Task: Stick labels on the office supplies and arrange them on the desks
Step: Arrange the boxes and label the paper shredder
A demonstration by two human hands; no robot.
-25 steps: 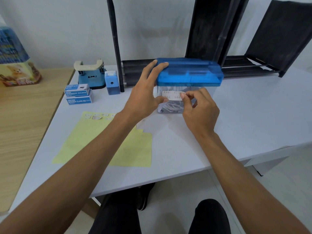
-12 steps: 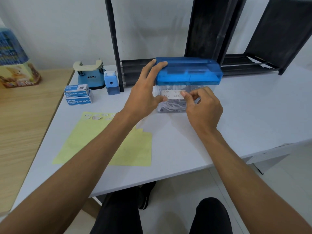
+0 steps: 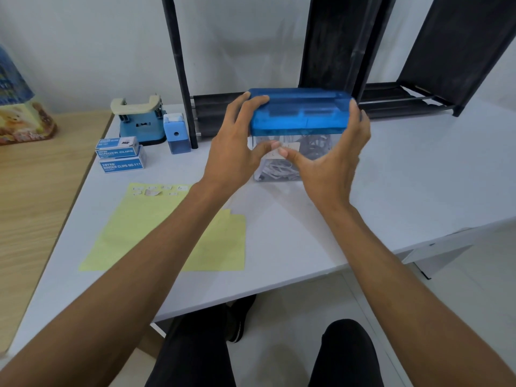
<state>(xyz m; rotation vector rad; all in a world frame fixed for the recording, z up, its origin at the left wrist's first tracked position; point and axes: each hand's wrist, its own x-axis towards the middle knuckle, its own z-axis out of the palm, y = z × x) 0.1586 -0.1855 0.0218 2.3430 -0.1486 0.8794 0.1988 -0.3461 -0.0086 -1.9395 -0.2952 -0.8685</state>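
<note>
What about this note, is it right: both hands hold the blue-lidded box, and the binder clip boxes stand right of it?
The head view shows the binder clip boxes left of the blue-lidded box, not right. The left hand and right hand do hold it.

I read the blue lid as glossy translucent plastic, and the clear bin beneath it as smooth plastic. White desk: matt, smooth. Neighbouring desk at its left edge: wood grain. Yellow sheet: matt paper. Clip boxes: printed card.
</note>
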